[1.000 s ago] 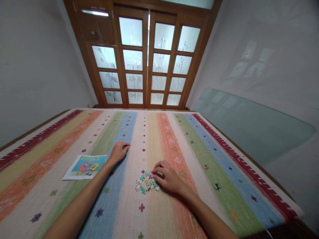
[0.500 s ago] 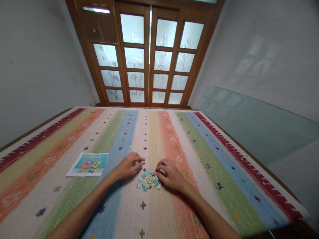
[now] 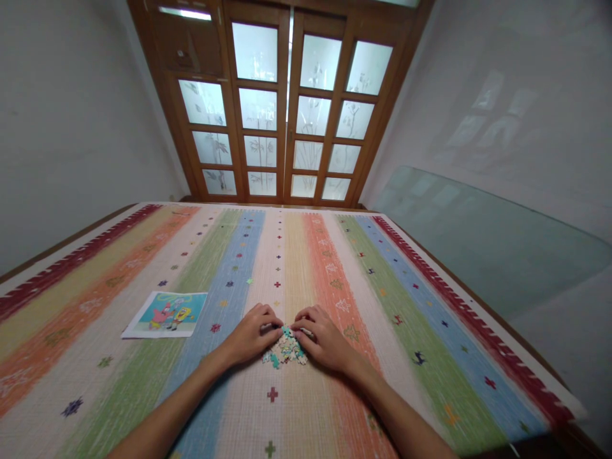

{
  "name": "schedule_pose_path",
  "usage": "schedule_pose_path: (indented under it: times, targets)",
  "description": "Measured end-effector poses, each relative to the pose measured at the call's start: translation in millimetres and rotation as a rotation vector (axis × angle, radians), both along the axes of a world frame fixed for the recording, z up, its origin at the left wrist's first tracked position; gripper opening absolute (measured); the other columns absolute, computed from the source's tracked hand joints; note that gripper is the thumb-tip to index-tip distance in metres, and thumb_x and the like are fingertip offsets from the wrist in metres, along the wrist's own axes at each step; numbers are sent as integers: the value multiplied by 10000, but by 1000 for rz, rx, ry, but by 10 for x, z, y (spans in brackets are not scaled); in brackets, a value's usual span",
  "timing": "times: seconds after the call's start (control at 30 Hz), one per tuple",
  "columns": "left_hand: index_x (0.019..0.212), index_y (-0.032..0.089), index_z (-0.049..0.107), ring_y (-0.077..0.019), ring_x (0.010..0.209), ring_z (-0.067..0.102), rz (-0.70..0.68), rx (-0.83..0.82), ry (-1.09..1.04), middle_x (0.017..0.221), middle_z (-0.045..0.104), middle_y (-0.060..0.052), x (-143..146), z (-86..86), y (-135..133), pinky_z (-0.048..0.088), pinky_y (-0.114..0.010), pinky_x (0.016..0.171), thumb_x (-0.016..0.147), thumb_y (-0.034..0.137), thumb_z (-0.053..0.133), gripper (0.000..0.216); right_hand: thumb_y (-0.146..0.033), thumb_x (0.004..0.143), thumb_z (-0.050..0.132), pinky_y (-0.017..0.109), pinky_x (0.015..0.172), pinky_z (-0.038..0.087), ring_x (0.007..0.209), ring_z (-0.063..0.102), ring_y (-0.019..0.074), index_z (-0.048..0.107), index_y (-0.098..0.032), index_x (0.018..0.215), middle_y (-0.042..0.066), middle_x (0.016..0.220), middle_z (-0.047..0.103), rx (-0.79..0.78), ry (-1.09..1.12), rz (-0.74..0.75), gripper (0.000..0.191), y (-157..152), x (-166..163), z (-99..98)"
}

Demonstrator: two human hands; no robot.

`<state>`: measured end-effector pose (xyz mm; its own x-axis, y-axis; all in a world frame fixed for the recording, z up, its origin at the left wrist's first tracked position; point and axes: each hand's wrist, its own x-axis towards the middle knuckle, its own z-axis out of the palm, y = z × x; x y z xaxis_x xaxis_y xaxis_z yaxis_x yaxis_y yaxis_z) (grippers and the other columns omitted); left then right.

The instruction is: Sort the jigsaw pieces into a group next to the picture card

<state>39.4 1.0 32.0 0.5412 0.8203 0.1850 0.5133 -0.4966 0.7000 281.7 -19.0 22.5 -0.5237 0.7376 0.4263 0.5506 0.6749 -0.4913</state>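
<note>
The fingers of the left hand [image 3: 258, 330] are bent, thumb and forefinger close together, at the far left edge of the pile of puzzle pieces [image 3: 288, 352]; those of the right hand [image 3: 321, 338] are curled much the same at its right edge. Whether either pinches a piece I cannot tell. The hands face each other across the pile, probably so that both can reach the small, loose pieces. A single green piece [image 3: 249, 280] lies apart, beyond the pile and to its left. Left of the pile too, a printed picture [image 3: 167, 315] lies face up and upright to the wearer, presumably to be seen clear of the left arm [image 3: 186, 403]. All rest on a worktop [image 3: 71, 241] spread with a striped cloth [image 3: 299, 268], its bands running away past the pile. Well beyond the pile stand wooden doors [image 3: 281, 150] with frosted panes, between pale walls [image 3: 62, 115]; a greenish panel [image 3: 497, 248] shows against the wall to the pile's right.
</note>
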Motion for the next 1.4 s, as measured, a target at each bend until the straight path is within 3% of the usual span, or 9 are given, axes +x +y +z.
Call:
schedule_pose_path:
  times: [0.27, 0.47, 0.57, 0.83, 1.0, 1.2, 1.4]
  targets:
    - [816, 212, 728, -224, 904, 606, 68, -44, -86, 887, 682, -47, 23, -17, -1, 472, -356, 858, 893, 353, 643, 181, -157, 936, 649, 392, 873, 484, 969, 599, 230, 721, -191, 963, 72, 1002, 691, 10, 5, -9, 84, 4, 20, -32]
    - [906, 187, 715, -190, 703, 623, 173, -110, -152, 774, 704, -47, -142, -1, 162, 491, -306, 661, 942, 462, 557, 319, -182, 961, 616, 400, 872, 494, 970, 600, 232, 718, -201, 965, 77, 997, 699, 2, 10, -4, 104, -7, 9, -4]
    - [930, 192, 708, -187, 690, 631, 227, -111, -167, 807, 723, -58, -244, 9, 231, 490, -304, 637, 954, 462, 522, 328, -192, 973, 601, 400, 874, 496, 968, 601, 230, 720, -200, 969, 80, 1001, 697, 2, 24, 2, 119, -5, 10, -2]
    - [775, 201, 695, -223, 813, 605, 221, -7, -82, 826, 689, -56, -217, -32, 167, 485, -366, 807, 865, 376, 599, 219, -213, 1022, 526, 469, 993, 476, 1145, 547, 263, 692, -226, 1256, 110, 1201, 652, -37, -69, 34, 287, -39, -14, 2]
    - [736, 206, 663, -255, 941, 583, 169, 53, -23, 919, 673, -68, -148, -51, 94, 455, -412, 927, 824, 284, 603, 132, -249, 1024, 552, 491, 1025, 459, 1178, 516, 274, 717, -238, 1192, 113, 1254, 641, -33, -111, 21, 236, -58, -34, -14]
    - [883, 203, 664, -267, 993, 570, 164, 101, 2, 973, 651, -72, -111, -79, 55, 450, -437, 954, 860, 250, 591, 90, -264, 1026, 557, 479, 1009, 471, 1154, 528, 273, 727, -215, 1147, 115, 1217, 651, -16, -110, 28, 214, -51, -28, -18]
    - [856, 216, 673, -257, 991, 577, 112, 113, 6, 986, 655, -60, -67, -80, 8, 462, -416, 948, 835, 211, 601, 76, -238, 1009, 585, 474, 1003, 475, 1143, 536, 270, 730, -220, 1149, 108, 1196, 657, -5, -98, 33, 203, -43, -22, -31]
